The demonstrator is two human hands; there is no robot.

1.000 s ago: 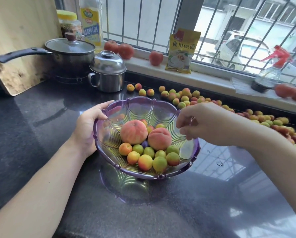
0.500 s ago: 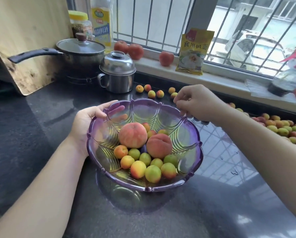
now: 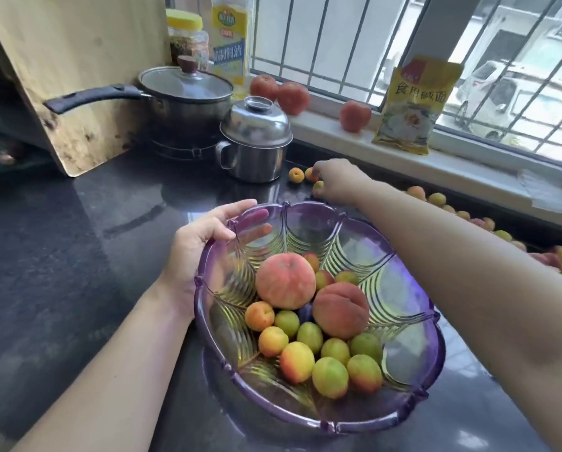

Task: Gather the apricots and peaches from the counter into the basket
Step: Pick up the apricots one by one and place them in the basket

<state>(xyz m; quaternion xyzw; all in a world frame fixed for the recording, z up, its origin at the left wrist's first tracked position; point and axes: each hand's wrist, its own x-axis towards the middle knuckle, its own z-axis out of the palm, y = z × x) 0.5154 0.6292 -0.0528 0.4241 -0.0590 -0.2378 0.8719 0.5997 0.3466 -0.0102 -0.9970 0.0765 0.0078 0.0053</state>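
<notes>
Reaching farther than half a second ago, the right hand (image 3: 336,182) has left the basket's far rim and now sits among the small orange-yellow apricots (image 3: 296,175) at upper centre of the frame, beside the lidded steel pot (image 3: 255,141).

On the dark polished stone counter (image 3: 61,249) the translucent purple ribbed plastic basket (image 3: 413,399) fills the lower centre — it holds two large blush peaches (image 3: 285,281) and a cluster of green and orange apricots.

At centre left, the left hand (image 3: 198,243) grips the basket's rim, thumb over the edge and fingers seen through the wall, probably to steady it.

Fingers of the right hand curl down around an apricot or two — whether they have fully closed on one I cannot tell. More apricots trail along the counter's right edge.
</notes>
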